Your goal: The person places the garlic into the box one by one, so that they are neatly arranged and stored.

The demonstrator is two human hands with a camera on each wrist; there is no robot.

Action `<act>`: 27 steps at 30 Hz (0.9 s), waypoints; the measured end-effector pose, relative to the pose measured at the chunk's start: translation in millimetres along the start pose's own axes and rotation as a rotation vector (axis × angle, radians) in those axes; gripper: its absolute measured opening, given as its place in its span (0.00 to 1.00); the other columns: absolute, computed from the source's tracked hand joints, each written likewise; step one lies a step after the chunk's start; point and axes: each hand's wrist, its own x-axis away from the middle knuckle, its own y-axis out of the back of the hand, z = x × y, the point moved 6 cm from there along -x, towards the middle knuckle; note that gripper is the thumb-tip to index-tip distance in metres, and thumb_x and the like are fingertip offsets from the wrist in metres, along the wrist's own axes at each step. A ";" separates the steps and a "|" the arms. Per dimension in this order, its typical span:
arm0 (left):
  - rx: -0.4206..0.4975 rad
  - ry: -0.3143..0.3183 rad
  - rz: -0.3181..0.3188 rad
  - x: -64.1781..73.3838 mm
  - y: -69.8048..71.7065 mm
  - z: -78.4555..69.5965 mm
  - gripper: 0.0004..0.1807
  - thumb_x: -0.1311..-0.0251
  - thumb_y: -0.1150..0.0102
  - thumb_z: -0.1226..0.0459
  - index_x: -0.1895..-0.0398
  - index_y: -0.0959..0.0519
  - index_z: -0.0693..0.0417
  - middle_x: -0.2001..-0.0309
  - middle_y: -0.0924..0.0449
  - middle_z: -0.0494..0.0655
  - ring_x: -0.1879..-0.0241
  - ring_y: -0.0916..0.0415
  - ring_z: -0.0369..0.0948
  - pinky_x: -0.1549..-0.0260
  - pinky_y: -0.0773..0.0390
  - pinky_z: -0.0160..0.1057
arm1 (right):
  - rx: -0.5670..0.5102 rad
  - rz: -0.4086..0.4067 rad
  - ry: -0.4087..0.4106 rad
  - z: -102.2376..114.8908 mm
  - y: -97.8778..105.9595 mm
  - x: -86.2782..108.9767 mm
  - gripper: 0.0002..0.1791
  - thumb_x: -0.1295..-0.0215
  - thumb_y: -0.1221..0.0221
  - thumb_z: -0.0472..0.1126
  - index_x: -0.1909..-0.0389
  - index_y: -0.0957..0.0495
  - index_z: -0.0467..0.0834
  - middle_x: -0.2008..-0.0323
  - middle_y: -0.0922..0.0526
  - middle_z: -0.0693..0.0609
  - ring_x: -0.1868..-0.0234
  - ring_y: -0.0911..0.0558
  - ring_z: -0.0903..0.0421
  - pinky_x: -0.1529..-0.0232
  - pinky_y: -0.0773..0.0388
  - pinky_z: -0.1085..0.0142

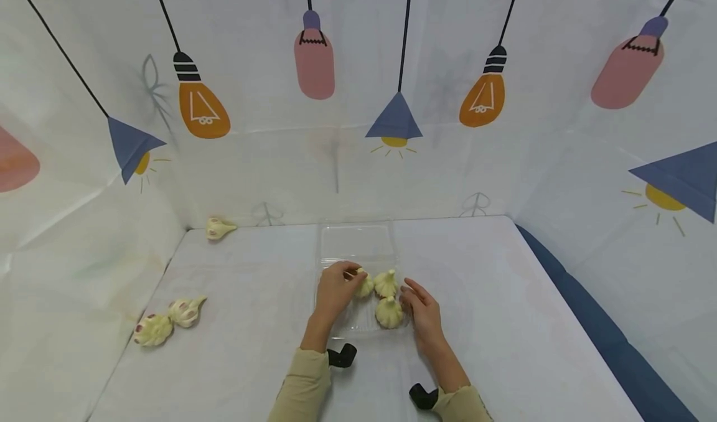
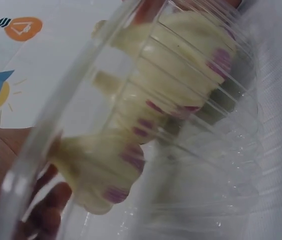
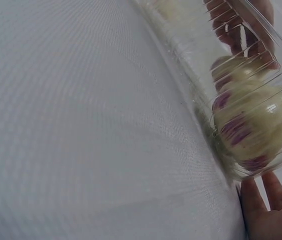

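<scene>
A clear plastic container [image 1: 351, 323] lies with its lid [image 1: 357, 240] folded back, holding cream-coloured garlic bulbs with purple patches. My left hand [image 1: 335, 290] pinches one garlic bulb [image 1: 365, 286] by its stem, inside the left part of the container. In the left wrist view this bulb [image 2: 106, 167] shows through the ribbed wall. Two more bulbs, one farther back [image 1: 386, 282] and one nearer [image 1: 389, 313], sit to its right. By the right wall is my right hand [image 1: 422, 313]; its extended fingers [image 3: 253, 197] reach the container's side and hold nothing.
On the left of the white table [image 1: 224, 360] lie two garlic bulbs side by side, one whitish [image 1: 186, 311] and one yellower [image 1: 153, 330]. Another bulb [image 1: 218, 228] is at the back left corner. A lamp-patterned curtain [image 1: 347, 160] surrounds the table.
</scene>
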 end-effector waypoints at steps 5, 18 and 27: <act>0.000 0.003 0.008 -0.3 -2.4 2.2 0.11 0.44 0.30 0.59 0.61 0.15 0.54 0.68 0.17 0.44 0.70 0.20 0.39 0.73 0.22 0.35 | -0.004 0.010 -0.028 3.0 -0.4 0.3 0.23 0.29 0.46 0.33 0.34 0.31 0.36 0.40 0.28 0.35 0.47 0.23 0.47 0.49 0.24 0.61; -0.022 0.025 0.026 1.8 -7.9 8.3 0.11 0.44 0.30 0.58 0.61 0.14 0.54 0.68 0.16 0.43 0.70 0.20 0.39 0.72 0.22 0.35 | 0.014 -0.002 -0.018 1.8 0.2 0.6 0.23 0.29 0.45 0.35 0.35 0.30 0.37 0.40 0.26 0.37 0.48 0.22 0.51 0.51 0.24 0.64; -0.036 0.017 0.027 1.0 -9.4 7.7 0.11 0.45 0.30 0.59 0.61 0.15 0.53 0.68 0.17 0.43 0.69 0.20 0.39 0.72 0.22 0.36 | 0.033 -0.020 0.006 -0.4 1.5 -0.6 0.22 0.31 0.44 0.36 0.37 0.27 0.38 0.43 0.24 0.38 0.52 0.21 0.52 0.57 0.23 0.68</act>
